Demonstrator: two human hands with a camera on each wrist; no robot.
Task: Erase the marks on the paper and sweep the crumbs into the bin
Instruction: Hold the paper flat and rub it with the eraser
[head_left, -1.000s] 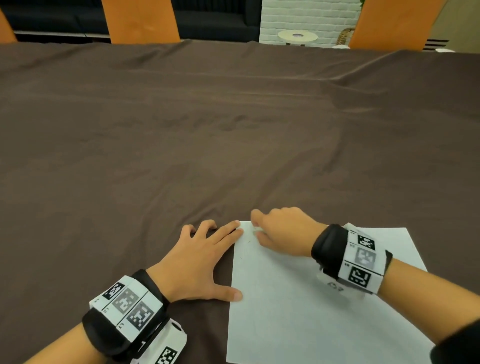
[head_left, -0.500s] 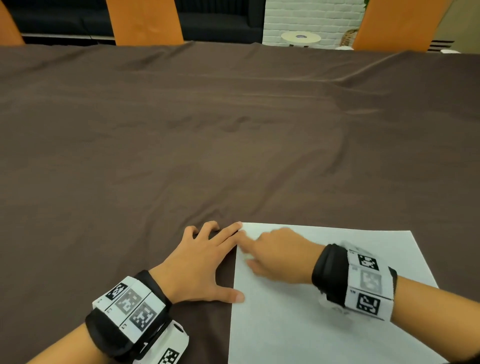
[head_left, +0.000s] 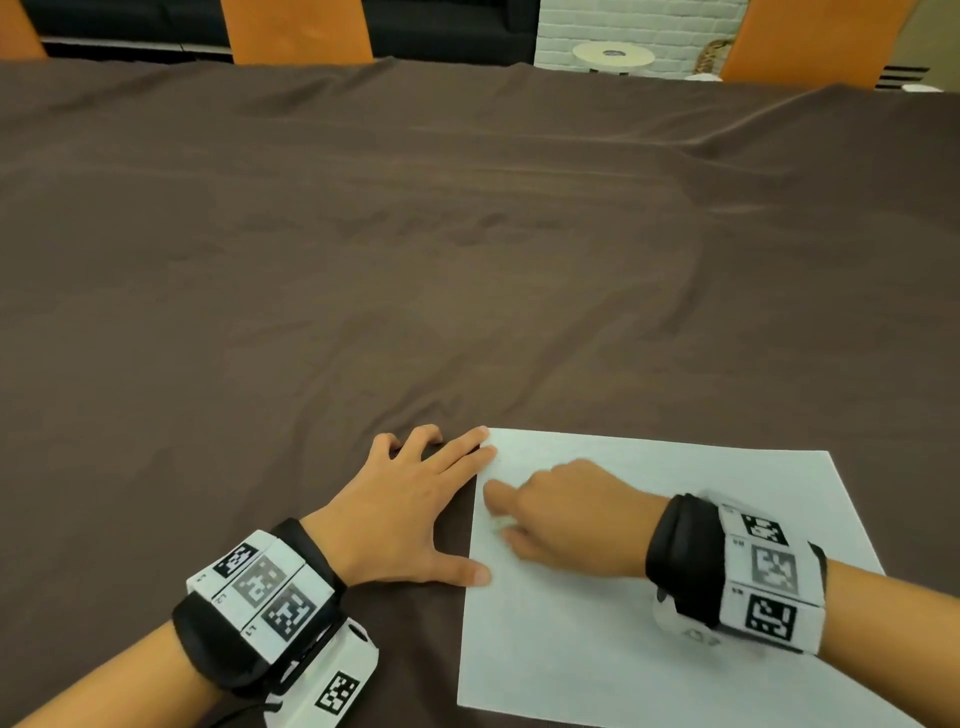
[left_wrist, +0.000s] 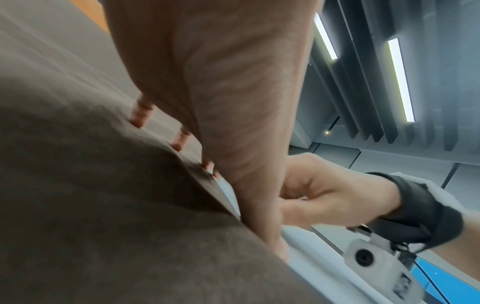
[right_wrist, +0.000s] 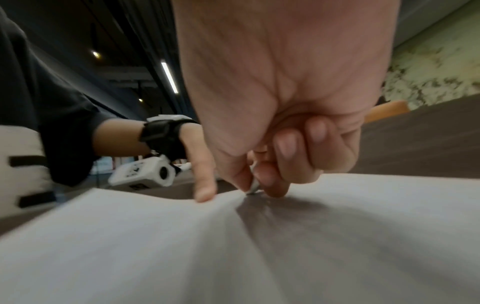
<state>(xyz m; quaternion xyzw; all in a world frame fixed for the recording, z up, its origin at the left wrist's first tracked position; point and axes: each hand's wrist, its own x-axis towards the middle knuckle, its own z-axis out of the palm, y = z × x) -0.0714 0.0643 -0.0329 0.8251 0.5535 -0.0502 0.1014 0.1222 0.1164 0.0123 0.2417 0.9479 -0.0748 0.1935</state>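
One sheet of white paper (head_left: 675, 597) lies flat on the tabletop (head_left: 467, 260), which is covered by a single brown cloth with soft wrinkles. The sheet sits at the near right of the head view, its left edge running between the two hands.

The left hand (head_left: 410, 512) lies spread and flat on the cloth just beside the sheet. Its fingers are straight; the index fingertip touches the far left corner of the paper and the thumb tip rests on the left edge nearer the body, so the hand pins the sheet at two points. It holds nothing. In the right wrist view that thumb (right_wrist: 205, 181) presses down on the paper's edge.

The right hand (head_left: 571, 519) rests on the paper near its left edge, fingers curled under. It pinches one small white eraser (right_wrist: 253, 185) between thumb and fingertips, and the eraser's lower end touches the sheet. From the head view only a pale sliver of the eraser shows under the fingers. Marks and crumbs on the paper are too faint to make out.

Each wrist wears one black band with a white block of three square coded tags. At the far edge of the tabletop stand three orange chair backs (head_left: 298, 28), and one round white stool (head_left: 613, 54) stands before a white brick wall.
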